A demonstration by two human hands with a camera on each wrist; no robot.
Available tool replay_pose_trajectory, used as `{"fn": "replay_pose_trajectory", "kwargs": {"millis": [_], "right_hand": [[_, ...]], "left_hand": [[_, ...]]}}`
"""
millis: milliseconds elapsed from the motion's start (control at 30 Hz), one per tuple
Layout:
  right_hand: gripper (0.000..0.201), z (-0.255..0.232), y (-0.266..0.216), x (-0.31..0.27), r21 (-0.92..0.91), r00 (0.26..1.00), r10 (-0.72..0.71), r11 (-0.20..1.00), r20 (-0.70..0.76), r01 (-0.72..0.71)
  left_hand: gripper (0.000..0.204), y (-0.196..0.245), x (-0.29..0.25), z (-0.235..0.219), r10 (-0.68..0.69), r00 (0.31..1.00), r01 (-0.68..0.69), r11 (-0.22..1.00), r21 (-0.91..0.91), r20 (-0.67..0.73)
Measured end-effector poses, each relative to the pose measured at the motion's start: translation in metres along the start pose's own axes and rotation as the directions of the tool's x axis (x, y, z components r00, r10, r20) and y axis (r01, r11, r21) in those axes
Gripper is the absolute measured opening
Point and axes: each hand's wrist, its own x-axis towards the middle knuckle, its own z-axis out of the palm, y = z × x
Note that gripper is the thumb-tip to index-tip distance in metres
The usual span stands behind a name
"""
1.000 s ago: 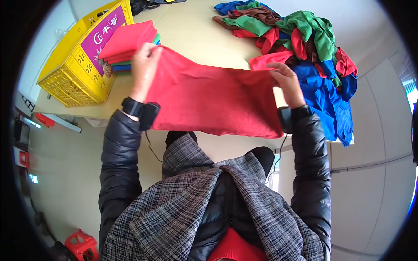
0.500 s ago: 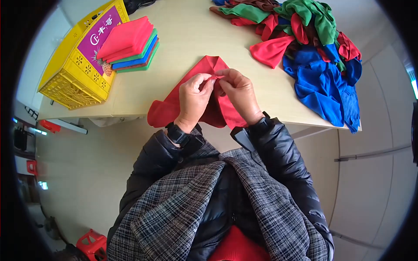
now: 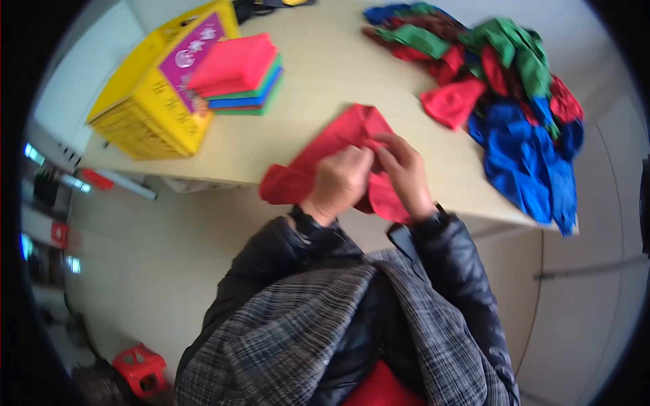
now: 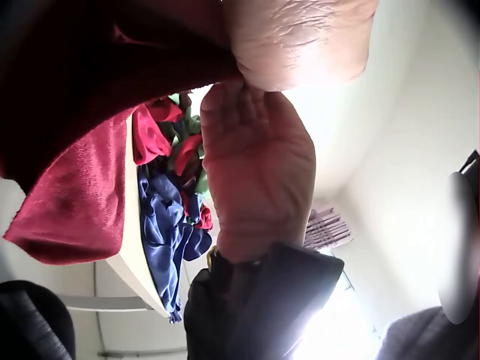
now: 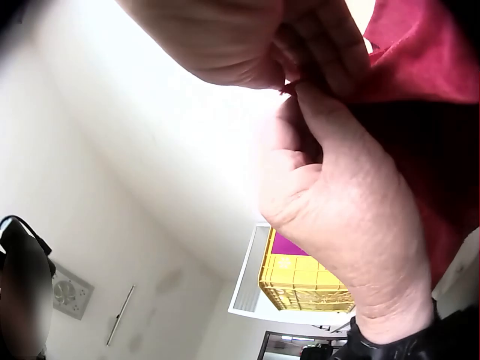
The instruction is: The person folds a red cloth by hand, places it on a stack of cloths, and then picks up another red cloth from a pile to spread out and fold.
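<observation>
A red cloth (image 3: 305, 166) hangs in folds between both hands over the near table edge. My left hand (image 3: 340, 177) pinches its upper edge, knuckles up. My right hand (image 3: 405, 168) grips the edge right beside it, the fingers of both hands meeting. From the right wrist view, the left hand (image 5: 349, 202) has its thumb on a small gathered bit of cloth, close to the right hand (image 5: 217, 37). In the left wrist view the cloth (image 4: 82, 195) drapes down on the left, and the right hand (image 4: 259, 165) shows its palm.
A stack of folded red, green and blue cloths (image 3: 237, 64) stands against a yellow crate (image 3: 149, 118) at the table's left. A loose heap of mixed cloths (image 3: 521, 128) lies at the right, some blue cloth reaching the table edge. A red stool (image 3: 141, 369) is on the floor.
The red cloth was stretched wide between the hands; both hands then came together, folding it between them. Since then the left hand has turned knuckles up. The head view has shifted slightly.
</observation>
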Motion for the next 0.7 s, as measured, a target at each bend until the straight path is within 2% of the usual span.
{"fn": "replay_pose_trajectory", "kwargs": {"millis": [33, 167, 267, 300, 400, 433, 500, 567, 600, 667, 700], "right_hand": [[0.024, -0.001, -0.002, -0.001, 0.036, 0.999, 0.052, 0.998, 0.011, -0.052], [0.024, -0.008, 0.01, 0.0, 0.031, 0.997, 0.065, 0.997, 0.038, -0.066], [0.025, -0.013, 0.014, -0.003, 0.055, 0.995, 0.096, 0.994, 0.029, -0.097], [0.025, -0.014, 0.015, -0.005, 0.058, 0.995, 0.102, 0.993, 0.016, -0.103], [0.026, -0.026, 0.02, -0.008, 0.04, 0.994, 0.103, 0.994, 0.022, -0.103], [0.026, -0.03, 0.022, -0.01, 0.016, 0.994, 0.104, 0.994, 0.028, -0.105], [0.027, -0.028, 0.024, -0.019, -0.002, 0.993, 0.113, 0.994, 0.045, -0.113], [0.027, -0.026, 0.021, -0.027, -0.054, 0.994, 0.103, 0.993, 0.032, -0.101], [0.027, -0.023, 0.02, -0.028, -0.084, 0.995, 0.093, 0.992, 0.031, -0.09], [0.027, -0.017, 0.022, -0.03, -0.09, 0.995, 0.077, 0.993, 0.07, -0.07], [0.026, -0.016, 0.023, -0.034, -0.094, 0.995, 0.066, 0.994, 0.079, -0.058]], "left_hand": [[0.008, 0.0, -0.001, -0.002, 0.018, 1.0, -0.018, 1.0, -0.002, -0.004], [0.011, 0.005, -0.006, 0.001, 0.038, 0.999, -0.038, 0.999, 0.007, -0.038], [0.011, 0.005, -0.005, 0.001, -0.007, 0.999, 0.0, 0.991, -0.132, -0.051], [0.011, 0.001, -0.004, -0.001, -0.009, 0.999, 0.003, 0.993, -0.118, -0.052], [0.014, -0.014, 0.005, -0.005, -0.059, 0.991, 0.084, 0.972, -0.219, 0.12], [0.014, -0.025, 0.01, 0.0, -0.064, 0.99, 0.089, 0.974, -0.21, 0.122], [0.016, -0.06, 0.023, 0.022, -0.172, 0.982, 0.183, 0.968, -0.172, 0.08], [0.016, -0.094, 0.037, 0.049, -0.249, 0.953, 0.272, 0.955, -0.119, 0.175], [0.016, -0.107, 0.042, 0.065, -0.266, 0.95, 0.286, 0.952, -0.106, 0.165], [0.02, -0.129, 0.052, 0.094, -0.278, 0.902, 0.287, 0.958, 0.021, 0.331], [0.02, -0.137, 0.054, 0.103, -0.281, 0.902, 0.292, 0.956, 0.017, 0.327]]}}
